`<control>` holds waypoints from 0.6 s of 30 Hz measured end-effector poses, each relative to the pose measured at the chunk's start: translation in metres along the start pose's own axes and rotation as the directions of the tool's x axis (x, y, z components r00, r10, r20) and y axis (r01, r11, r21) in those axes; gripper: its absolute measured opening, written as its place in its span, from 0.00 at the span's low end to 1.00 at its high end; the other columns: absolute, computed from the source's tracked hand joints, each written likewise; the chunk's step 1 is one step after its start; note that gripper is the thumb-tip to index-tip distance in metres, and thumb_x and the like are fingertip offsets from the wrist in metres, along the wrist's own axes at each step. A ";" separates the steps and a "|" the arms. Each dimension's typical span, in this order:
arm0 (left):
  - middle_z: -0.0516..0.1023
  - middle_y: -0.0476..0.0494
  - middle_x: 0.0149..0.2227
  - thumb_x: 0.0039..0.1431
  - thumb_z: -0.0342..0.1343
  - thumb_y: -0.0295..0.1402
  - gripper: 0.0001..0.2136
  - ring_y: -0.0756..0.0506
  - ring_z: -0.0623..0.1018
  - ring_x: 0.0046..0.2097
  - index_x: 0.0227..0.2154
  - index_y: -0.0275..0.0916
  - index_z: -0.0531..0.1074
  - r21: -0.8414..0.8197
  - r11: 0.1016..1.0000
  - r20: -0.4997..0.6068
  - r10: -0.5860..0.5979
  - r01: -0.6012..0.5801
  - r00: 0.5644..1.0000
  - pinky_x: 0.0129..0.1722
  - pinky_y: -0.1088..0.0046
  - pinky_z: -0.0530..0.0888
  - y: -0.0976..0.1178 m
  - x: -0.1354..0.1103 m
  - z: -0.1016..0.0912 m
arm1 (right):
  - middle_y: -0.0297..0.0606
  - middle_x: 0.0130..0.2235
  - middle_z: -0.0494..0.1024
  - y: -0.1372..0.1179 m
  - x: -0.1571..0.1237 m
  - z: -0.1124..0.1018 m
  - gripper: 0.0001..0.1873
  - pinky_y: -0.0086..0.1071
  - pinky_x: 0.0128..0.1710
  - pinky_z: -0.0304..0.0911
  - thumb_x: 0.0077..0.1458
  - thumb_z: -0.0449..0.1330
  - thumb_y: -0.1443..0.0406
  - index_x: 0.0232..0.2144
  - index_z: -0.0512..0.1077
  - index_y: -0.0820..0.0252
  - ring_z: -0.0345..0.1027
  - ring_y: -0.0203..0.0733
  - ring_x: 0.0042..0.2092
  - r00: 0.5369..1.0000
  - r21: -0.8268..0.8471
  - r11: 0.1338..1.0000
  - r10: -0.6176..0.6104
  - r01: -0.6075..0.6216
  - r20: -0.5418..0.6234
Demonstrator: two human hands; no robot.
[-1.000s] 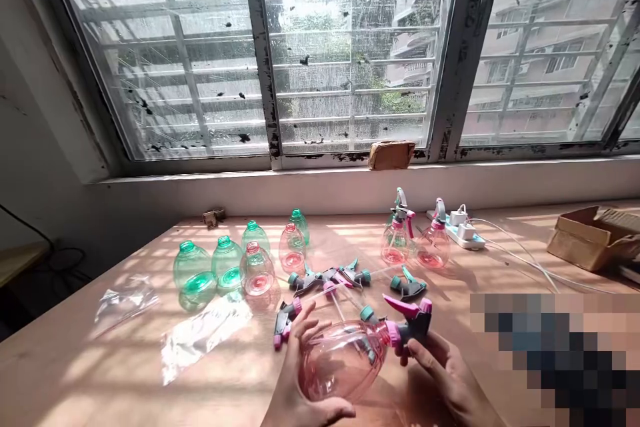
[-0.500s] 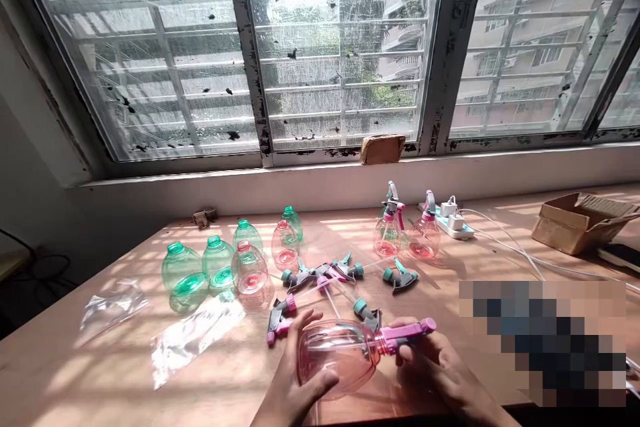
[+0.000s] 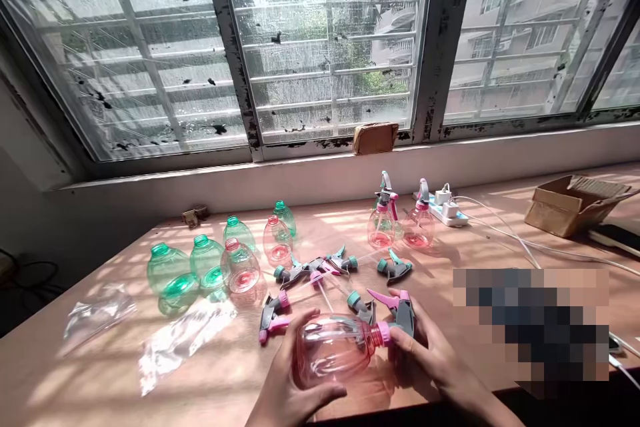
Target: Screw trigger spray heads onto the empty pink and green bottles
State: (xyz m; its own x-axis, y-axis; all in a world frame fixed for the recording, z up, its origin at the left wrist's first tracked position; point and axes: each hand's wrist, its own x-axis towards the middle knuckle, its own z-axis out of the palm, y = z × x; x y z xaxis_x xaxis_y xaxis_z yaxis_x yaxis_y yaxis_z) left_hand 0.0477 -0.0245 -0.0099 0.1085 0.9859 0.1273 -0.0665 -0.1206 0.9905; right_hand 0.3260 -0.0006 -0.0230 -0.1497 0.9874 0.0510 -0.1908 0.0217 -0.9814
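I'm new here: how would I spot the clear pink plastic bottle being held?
Find the brown table below the large barred window. At its near side, the left hand cradles the rounded bottle. Only it is held sideways; the other bottles, green and pink, stand upright.

Clear pink bottle [image 3: 333, 353], pink and grey sprayer head [image 3: 404, 317], green bottles [image 3: 167, 263], tan table [image 3: 210, 380] striped with light

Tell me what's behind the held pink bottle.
Just beyond the held pink bottle, a teal-collared gray spray head lies on the table. Whatever is behind the left hand is covered and cannot be seen.
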 end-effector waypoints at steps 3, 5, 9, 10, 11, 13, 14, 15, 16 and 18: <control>0.72 0.32 0.69 0.39 0.84 0.48 0.47 0.29 0.79 0.63 0.63 0.49 0.69 -0.057 0.998 -0.016 -0.042 0.042 0.999 0.61 0.52 0.78 0.006 0.000 0.001 | 0.38 0.45 0.82 -0.005 -0.005 0.005 0.56 0.38 0.36 0.73 0.62 0.70 0.44 0.78 0.42 0.47 0.77 0.42 0.31 0.997 0.107 0.993 -0.049 0.056 -0.066; 0.71 0.30 0.69 0.39 0.83 0.49 0.48 0.29 0.81 0.61 0.63 0.48 0.68 -0.068 0.995 -0.017 -0.070 0.069 0.997 0.61 0.51 0.77 0.006 0.000 0.000 | 0.41 0.50 0.82 -0.010 -0.009 0.007 0.59 0.37 0.33 0.74 0.63 0.69 0.45 0.79 0.36 0.44 0.77 0.41 0.30 0.996 0.128 0.989 -0.072 0.078 -0.049; 0.72 0.30 0.68 0.39 0.83 0.49 0.50 0.27 0.79 0.62 0.65 0.47 0.67 -0.032 0.998 0.024 -0.057 0.058 0.998 0.61 0.51 0.77 0.001 0.002 -0.005 | 0.38 0.43 0.82 -0.013 -0.016 0.005 0.57 0.34 0.28 0.72 0.64 0.69 0.47 0.79 0.37 0.45 0.76 0.40 0.29 0.997 0.113 0.993 -0.051 0.044 0.059; 0.71 0.30 0.68 0.40 0.83 0.50 0.50 0.28 0.79 0.62 0.66 0.48 0.66 -0.025 0.998 0.032 -0.054 0.055 0.998 0.61 0.51 0.77 0.000 0.002 -0.006 | 0.36 0.41 0.82 -0.012 -0.018 0.004 0.59 0.35 0.30 0.73 0.63 0.70 0.47 0.79 0.35 0.45 0.77 0.41 0.29 0.994 0.113 0.993 -0.055 0.045 0.094; 0.71 0.30 0.69 0.41 0.82 0.51 0.50 0.28 0.79 0.62 0.67 0.48 0.65 -0.018 0.999 0.031 -0.050 0.051 0.998 0.61 0.51 0.76 -0.001 0.003 -0.007 | 0.35 0.40 0.82 -0.011 -0.019 0.003 0.62 0.37 0.33 0.74 0.62 0.71 0.48 0.79 0.32 0.46 0.78 0.42 0.30 0.990 0.113 0.992 -0.064 0.050 0.125; 0.71 0.29 0.68 0.44 0.79 0.54 0.51 0.28 0.80 0.60 0.69 0.49 0.62 -0.002 1.000 0.005 -0.030 0.030 1.000 0.58 0.54 0.76 0.001 0.004 -0.007 | 0.36 0.40 0.84 -0.008 -0.020 0.001 0.69 0.39 0.38 0.74 0.59 0.73 0.49 0.79 0.26 0.45 0.82 0.45 0.33 0.983 0.112 0.992 -0.073 0.055 0.167; 0.71 0.29 0.68 0.45 0.78 0.55 0.51 0.29 0.80 0.60 0.70 0.49 0.61 0.003 1.000 -0.018 -0.013 0.013 1.000 0.56 0.56 0.76 0.003 0.004 -0.006 | 0.37 0.41 0.84 -0.007 -0.020 0.001 0.72 0.39 0.39 0.74 0.57 0.75 0.50 0.78 0.24 0.45 0.83 0.46 0.35 0.981 0.114 0.993 -0.063 0.043 0.182; 0.72 0.29 0.68 0.47 0.77 0.55 0.51 0.29 0.80 0.60 0.70 0.49 0.60 0.001 1.000 -0.039 -0.001 0.001 0.999 0.55 0.57 0.76 0.006 0.003 -0.005 | 0.37 0.41 0.85 -0.005 -0.019 0.001 0.76 0.38 0.38 0.73 0.55 0.77 0.51 0.78 0.22 0.44 0.84 0.46 0.36 0.979 0.118 0.993 -0.042 0.019 0.198; 0.73 0.30 0.68 0.48 0.76 0.56 0.50 0.29 0.79 0.61 0.70 0.49 0.60 -0.008 1.000 -0.054 0.002 -0.002 0.999 0.55 0.58 0.76 0.009 0.003 -0.004 | 0.36 0.40 0.85 -0.003 -0.019 0.001 0.78 0.37 0.37 0.73 0.52 0.79 0.53 0.78 0.22 0.43 0.83 0.46 0.36 0.978 0.119 0.993 -0.017 -0.008 0.209; 0.74 0.32 0.68 0.50 0.75 0.56 0.45 0.30 0.79 0.63 0.67 0.49 0.64 -0.041 0.999 -0.066 -0.010 0.008 0.998 0.58 0.58 0.76 0.016 0.002 -0.001 | 0.33 0.38 0.83 0.001 -0.017 0.002 0.77 0.37 0.37 0.73 0.46 0.83 0.55 0.79 0.32 0.42 0.80 0.44 0.34 0.983 0.100 0.995 0.010 -0.029 0.182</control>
State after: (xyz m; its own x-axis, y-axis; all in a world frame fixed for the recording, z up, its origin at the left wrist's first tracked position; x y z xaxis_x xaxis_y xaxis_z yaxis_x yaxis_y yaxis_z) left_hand 0.0459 -0.0241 0.0057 0.0435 0.9926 0.1133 -0.1059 -0.1081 0.9885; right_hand 0.3263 -0.0174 -0.0246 -0.3254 0.9427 0.0738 -0.2827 -0.0225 -0.9589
